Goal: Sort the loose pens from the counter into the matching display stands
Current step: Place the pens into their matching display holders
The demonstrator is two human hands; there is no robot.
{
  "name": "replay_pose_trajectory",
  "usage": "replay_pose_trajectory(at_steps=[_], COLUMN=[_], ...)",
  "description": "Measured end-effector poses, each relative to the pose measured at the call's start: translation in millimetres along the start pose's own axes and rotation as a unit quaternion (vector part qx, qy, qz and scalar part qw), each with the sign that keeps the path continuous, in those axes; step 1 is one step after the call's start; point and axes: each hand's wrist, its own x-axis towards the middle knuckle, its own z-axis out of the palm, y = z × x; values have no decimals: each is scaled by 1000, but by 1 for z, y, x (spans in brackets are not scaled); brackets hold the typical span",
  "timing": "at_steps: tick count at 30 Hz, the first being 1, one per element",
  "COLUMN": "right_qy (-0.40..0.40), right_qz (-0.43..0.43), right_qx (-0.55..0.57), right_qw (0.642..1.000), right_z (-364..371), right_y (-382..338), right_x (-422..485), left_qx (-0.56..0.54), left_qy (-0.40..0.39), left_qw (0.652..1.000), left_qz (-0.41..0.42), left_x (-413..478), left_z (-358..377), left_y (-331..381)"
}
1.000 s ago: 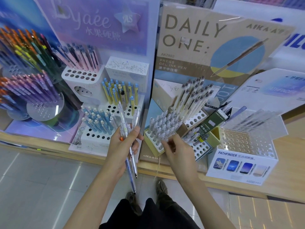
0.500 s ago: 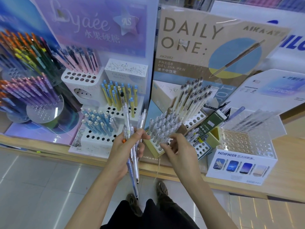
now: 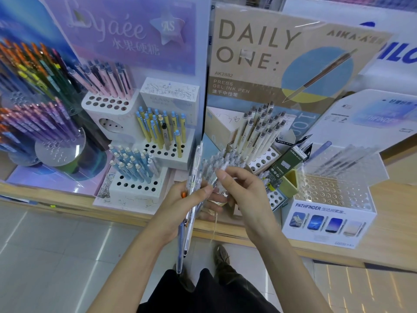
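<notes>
I'm in the middle of the feeding step: my left hand [image 3: 180,199] has its fingers curled round a bundle of clear pens [image 3: 181,240], held upright over the front edge of the counter [image 3: 316,247], with the tips hanging down past the edge towards the floor. My right hand [image 3: 246,195] pinches a single clear pen [image 3: 214,182] between thumb and fingertips, just beside the bundle and right in front of the clear-pen stand [image 3: 230,157]. That stand sits near the front edge of the counter, below the Daily One board [image 3: 282,64], and it looks like the match for what I'm carrying. The cream pens [image 3: 259,129] behind it and the blue pens [image 3: 133,163] and yellow pens [image 3: 162,129] off to the left plainly are not. From how things lie, this pen is not yet in a hole, and my own hands hide the front rows (so I can't tell which holes are free). I judge the next move calls for tipping the pen to the lean of its neighbours, finding an empty hole by its tip and sliding it down without knocking the crowded pens beside it. Meanwhile my left hand must keep a firm enough grip that nothing slips out of the bundle, which has several pens yet to place.
</notes>
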Motion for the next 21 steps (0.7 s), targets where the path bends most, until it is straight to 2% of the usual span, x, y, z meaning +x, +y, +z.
replay_pose_trajectory(at_steps=[2, 5, 9, 14, 18, 21], right_qy=[4, 72, 159, 183, 212, 205], right_qz=[-14, -67, -137, -154, -168, -168], right_qx=[18, 18, -106, -229, -245, -255], right_qw=[1000, 995, 972, 944, 931, 930], right_z=[-1, -11, -35, -37, -33, -32], right_y=[-3, -8, 1, 31, 47, 53], right_x=[-1, -2, 0, 8, 11, 13], left_qx=[-16, -24, 24, 19, 2, -33], left_qy=[-3, 62, 154, 163, 166, 166], left_qw=[1000, 998, 987, 986, 986, 986], left_qz=[-1, 17, 45, 33, 17, 9], left_x=[0, 4, 6, 6, 6, 6], left_z=[1, -1, -13, -15, -13, -11], left_y=[-4, -9, -9, -10, -12, -12])
